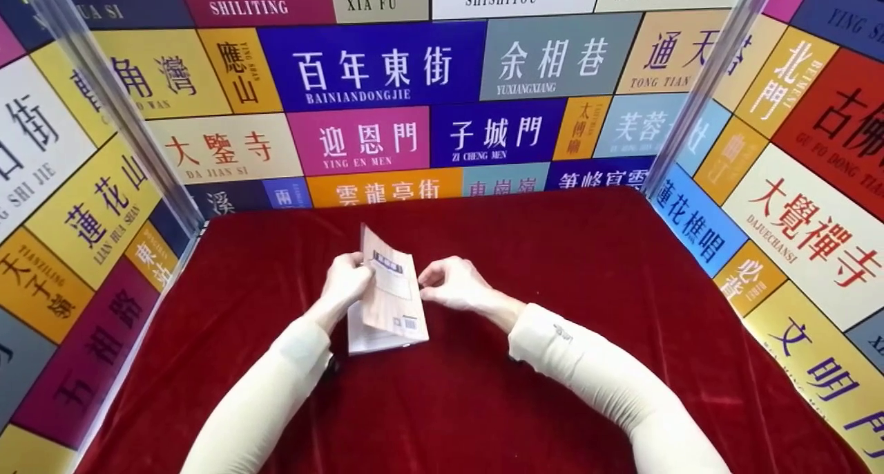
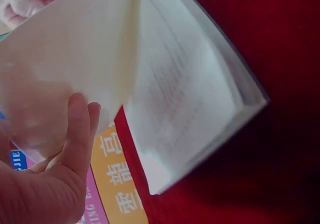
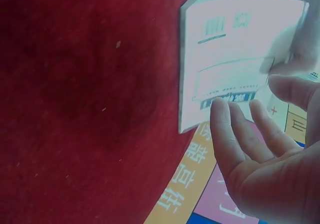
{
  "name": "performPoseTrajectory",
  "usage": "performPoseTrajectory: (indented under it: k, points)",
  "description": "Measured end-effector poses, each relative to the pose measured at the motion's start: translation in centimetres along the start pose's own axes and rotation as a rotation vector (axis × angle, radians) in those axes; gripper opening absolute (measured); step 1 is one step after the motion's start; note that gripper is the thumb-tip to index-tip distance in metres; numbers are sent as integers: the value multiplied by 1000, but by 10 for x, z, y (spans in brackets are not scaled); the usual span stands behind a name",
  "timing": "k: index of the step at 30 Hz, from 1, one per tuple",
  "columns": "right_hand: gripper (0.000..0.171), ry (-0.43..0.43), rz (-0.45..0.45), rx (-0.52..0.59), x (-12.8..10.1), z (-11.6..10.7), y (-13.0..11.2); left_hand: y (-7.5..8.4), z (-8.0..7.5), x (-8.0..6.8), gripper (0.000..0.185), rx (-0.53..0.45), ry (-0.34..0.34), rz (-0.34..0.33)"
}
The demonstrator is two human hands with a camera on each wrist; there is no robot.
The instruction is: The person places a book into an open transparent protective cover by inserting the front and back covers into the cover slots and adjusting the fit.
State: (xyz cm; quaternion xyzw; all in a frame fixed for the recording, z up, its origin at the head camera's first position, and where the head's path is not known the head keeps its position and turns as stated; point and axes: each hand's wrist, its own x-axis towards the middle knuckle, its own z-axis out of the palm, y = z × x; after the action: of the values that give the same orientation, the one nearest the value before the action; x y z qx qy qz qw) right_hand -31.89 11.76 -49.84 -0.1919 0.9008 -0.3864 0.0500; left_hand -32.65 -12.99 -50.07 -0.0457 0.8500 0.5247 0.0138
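A thin paperback book (image 1: pixel 391 291) stands partly open on the red cloth, its pale wood-toned cover with a barcode swung up and tilted. My left hand (image 1: pixel 347 280) pinches the raised cover at its left edge. The left wrist view shows the thumb of that hand (image 2: pixel 65 169) against the inside of the cover, and printed pages (image 2: pixel 175 84) lying beside it. Just off the spine side, my right hand (image 1: pixel 456 284) hovers with loosely bent fingers. In the right wrist view those fingers (image 3: pixel 240 139) are spread before the book's cover (image 3: pixel 240 44) and hold nothing.
Dark red velvet cloth (image 1: pixel 552 267) covers the table. Panels with colourful Chinese place-name signs (image 1: pixel 373 70) stand behind and on both sides, with metal posts (image 1: pixel 704 80) at the corners.
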Motion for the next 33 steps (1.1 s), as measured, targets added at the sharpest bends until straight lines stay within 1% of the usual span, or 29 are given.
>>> performPoseTrajectory:
  k: [2, 6, 9, 10, 12, 14, 16, 17, 19, 20, 23, 26, 30, 31, 33]
  points:
    - [28, 3, 11, -15, 0, -1, 3, -4, -2, 0, 45, 14, 2, -15]
    - [28, 0, 41, -21, 0, 0, 5, -12, -5, 2, 43, 55, 15, -43]
    - [27, -2, 55, -22, 0, 0, 6, -23, -6, 7, 42, 85, 30, -41]
    - [27, 0, 57, -24, 0, 0, 6, -27, -5, 10, 43, 104, 37, -35]
    - [27, 4, 59, -27, 0, 0, 7, -48, -2, 22, 44, 165, 72, 14]
    - [26, 8, 59, -32, -1, 0, 8, -55, -1, 26, 47, 226, 84, 36]
    - [26, 8, 59, -35, -1, 0, 9, -58, -1, 26, 53, 277, 95, 62]
    - [26, 7, 60, -39, -1, 0, 9, -58, -1, 24, 58, 297, 98, 72]
    - [26, 6, 61, -49, -1, 0, 9, -44, -3, 13, 69, 314, 78, 57]
    - [26, 3, 63, -52, -1, 0, 10, -42, -3, 10, 74, 331, 80, 62]
    - [26, 0, 68, -64, -1, 0, 12, -37, -2, 6, 86, 393, 76, 66]
    - [27, 4, 74, -82, -1, -1, 14, -36, -1, 6, 90, 464, 85, 68]
    - [28, 14, 87, -148, -2, -1, 19, -38, 1, 8, 87, 538, 111, 74]
    - [28, 14, 92, -164, -2, -2, 20, -38, 1, 8, 82, 553, 114, 79]
    - [28, 16, 103, -191, -3, -3, 22, -39, 2, 7, 68, 588, 114, 90]
